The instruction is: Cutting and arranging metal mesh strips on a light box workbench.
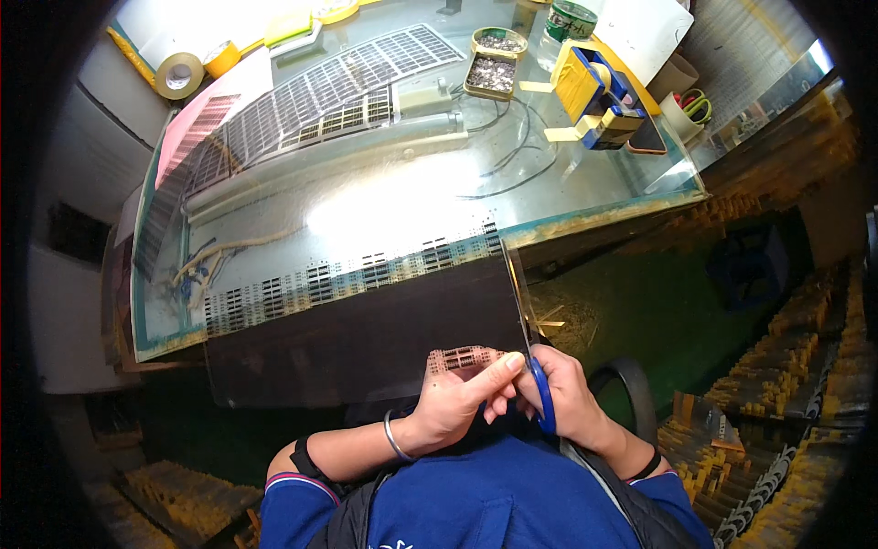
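Note:
A large transparent film sheet (357, 274) printed with rows of small black patterns reaches from the glass-topped table down toward me; its near part looks dark over the floor. My left hand (448, 403) is closed on the sheet's near right corner, thumb on top, and printed film shows across its fingers. My right hand (569, 395) grips blue-handled scissors (546, 398), whose blades point away from me along the sheet's right edge. The two hands are almost touching. Whether the blades are parted is too small to tell.
On the table (604, 195) lie more printed films (366, 73), a pink sheet (194, 128), tape rolls (179, 76), an open tin (491, 75) of small bits and a blue-yellow tape dispenser (594, 91). A cup (681, 119) holds green-handled scissors. A dark stool (748, 263) stands right.

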